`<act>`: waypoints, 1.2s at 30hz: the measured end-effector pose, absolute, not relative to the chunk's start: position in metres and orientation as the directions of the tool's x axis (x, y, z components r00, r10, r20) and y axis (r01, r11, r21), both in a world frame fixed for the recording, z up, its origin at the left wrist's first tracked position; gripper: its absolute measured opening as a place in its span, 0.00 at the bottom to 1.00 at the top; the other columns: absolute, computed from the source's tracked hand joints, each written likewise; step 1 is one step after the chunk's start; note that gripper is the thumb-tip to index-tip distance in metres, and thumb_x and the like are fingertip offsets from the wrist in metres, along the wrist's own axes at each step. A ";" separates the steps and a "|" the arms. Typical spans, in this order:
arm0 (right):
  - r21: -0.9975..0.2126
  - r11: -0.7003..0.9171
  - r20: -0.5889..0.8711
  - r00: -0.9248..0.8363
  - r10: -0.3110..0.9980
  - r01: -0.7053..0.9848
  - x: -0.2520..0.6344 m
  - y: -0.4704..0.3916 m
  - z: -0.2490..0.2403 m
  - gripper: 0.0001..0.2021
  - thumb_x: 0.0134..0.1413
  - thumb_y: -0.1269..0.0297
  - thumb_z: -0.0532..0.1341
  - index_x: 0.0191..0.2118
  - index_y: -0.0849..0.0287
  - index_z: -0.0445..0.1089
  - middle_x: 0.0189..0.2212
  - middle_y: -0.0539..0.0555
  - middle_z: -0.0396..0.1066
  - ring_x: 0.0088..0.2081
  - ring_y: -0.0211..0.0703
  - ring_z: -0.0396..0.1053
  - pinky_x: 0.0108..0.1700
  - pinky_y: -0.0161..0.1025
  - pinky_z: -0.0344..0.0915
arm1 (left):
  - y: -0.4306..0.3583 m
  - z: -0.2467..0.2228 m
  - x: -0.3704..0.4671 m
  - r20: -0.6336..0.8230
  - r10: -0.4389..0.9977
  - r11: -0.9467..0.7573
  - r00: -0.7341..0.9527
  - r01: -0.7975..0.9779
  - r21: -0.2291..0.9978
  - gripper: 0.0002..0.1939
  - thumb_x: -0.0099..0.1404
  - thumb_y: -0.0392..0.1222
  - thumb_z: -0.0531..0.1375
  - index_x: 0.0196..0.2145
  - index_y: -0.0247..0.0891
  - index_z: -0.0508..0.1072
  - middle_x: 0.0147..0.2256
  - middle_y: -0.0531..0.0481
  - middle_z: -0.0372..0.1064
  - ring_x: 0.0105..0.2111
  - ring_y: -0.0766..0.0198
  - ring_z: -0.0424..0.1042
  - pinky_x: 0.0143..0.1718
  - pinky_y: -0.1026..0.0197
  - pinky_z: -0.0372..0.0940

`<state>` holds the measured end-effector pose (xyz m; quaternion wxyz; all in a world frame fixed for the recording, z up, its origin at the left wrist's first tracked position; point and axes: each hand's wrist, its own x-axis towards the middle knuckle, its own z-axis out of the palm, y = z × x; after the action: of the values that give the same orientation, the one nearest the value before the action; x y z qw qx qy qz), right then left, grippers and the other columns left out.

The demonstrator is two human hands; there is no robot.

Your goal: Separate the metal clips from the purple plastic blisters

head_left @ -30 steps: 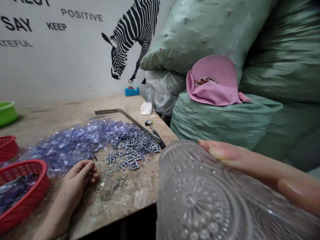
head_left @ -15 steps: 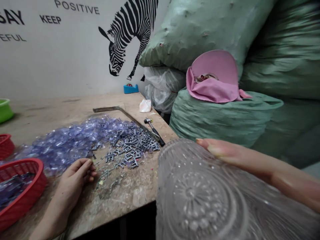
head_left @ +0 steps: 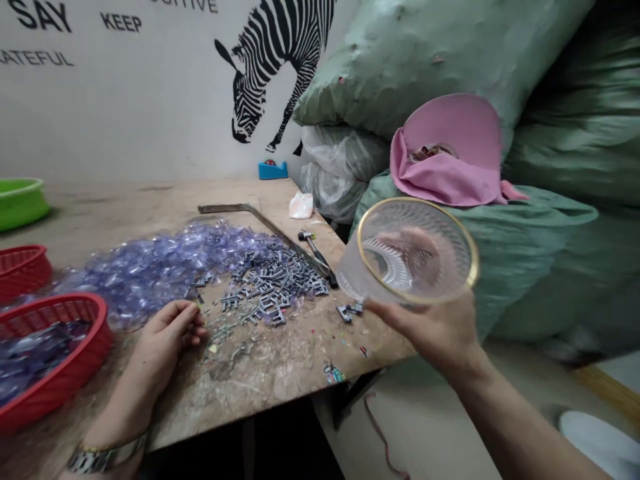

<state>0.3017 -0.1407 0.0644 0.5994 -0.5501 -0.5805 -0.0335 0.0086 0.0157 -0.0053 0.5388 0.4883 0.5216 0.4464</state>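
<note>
My right hand (head_left: 445,327) is wrapped round a clear ribbed plastic cup (head_left: 367,267) with a gold rim, held tilted above the table's right edge with its mouth facing me. My left hand (head_left: 167,340) rests on the worn table (head_left: 280,363) with its fingers curled together; whatever they may pinch is too small to make out. Just beyond it lie a heap of small grey plastic clips (head_left: 280,277) and a larger heap of clear purplish pieces (head_left: 150,267). A couple of loose grey clips (head_left: 345,313) sit left of my right hand.
Red baskets (head_left: 95,333) and a green basin (head_left: 23,203) stand at the left. A metal bar (head_left: 280,233), a small hammer (head_left: 313,247) and a blue tape dispenser (head_left: 273,171) lie farther back. Green sacks (head_left: 450,53) and a pink cap (head_left: 445,153) fill the right.
My right hand has moved the cup away from the camera, so its gold rim and the clips behind it now show. My left hand stays at the same spot on the table. The view has shifted slightly.
</note>
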 end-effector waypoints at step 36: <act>-0.857 0.033 0.446 0.707 0.548 0.515 0.411 0.058 -0.042 0.33 0.26 0.54 0.71 0.42 0.60 0.60 0.44 0.63 0.71 0.45 0.53 0.70 0.51 0.51 0.64 | 0.017 -0.008 0.014 -0.082 0.984 0.071 0.160 0.074 0.995 0.18 0.48 0.53 0.63 0.26 0.36 0.66 0.22 0.55 0.65 0.20 0.71 0.66 0.18 0.70 0.60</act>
<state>0.4115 0.0576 -0.0418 0.6086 -0.6950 -0.3825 0.0138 0.0143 0.0169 -0.0080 0.5404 0.5364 0.4932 0.4207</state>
